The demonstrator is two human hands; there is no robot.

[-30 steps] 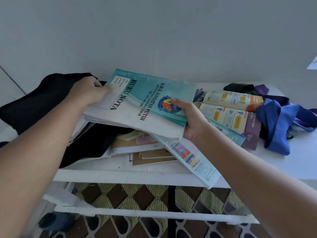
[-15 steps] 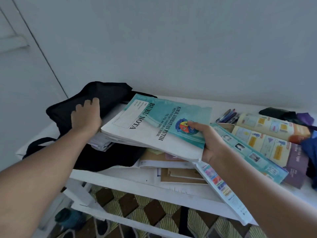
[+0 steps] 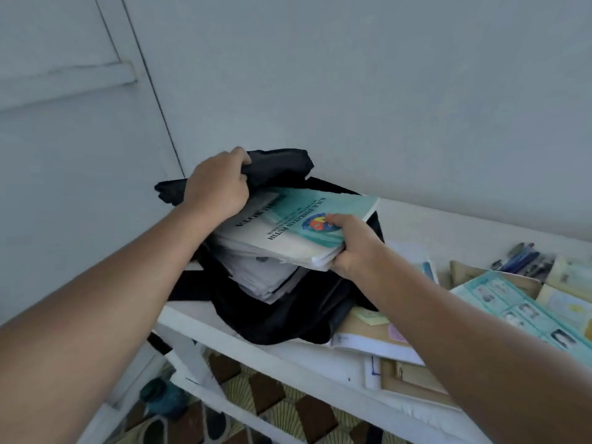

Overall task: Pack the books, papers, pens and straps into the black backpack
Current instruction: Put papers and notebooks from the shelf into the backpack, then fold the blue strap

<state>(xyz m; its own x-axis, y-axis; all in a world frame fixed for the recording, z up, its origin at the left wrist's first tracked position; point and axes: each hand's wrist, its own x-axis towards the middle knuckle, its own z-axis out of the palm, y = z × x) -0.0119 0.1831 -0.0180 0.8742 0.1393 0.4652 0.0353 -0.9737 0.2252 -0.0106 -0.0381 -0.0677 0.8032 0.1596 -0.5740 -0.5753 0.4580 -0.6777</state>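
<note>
While the left hand (image 3: 217, 187) grips the flap of the black backpack (image 3: 288, 309) and lifts it to keep the mouth wide, the right hand (image 3: 349, 241) pinches the teal notebook (image 3: 307, 225) by its near edge, feeding it in above the papers (image 3: 259, 277) on the desk (image 3: 288, 357).

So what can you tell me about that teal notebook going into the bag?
The teal notebook is a softcover school book with a teal-and-white cover, a round colourful crest and black lettering that includes "PUTIH". It lies roughly flat on a stack of white papers, halfway into the open black backpack. The right hand grips its near corner, thumb beside the crest; the left hand, which holds the backpack's flap up, hides its far end.
</note>
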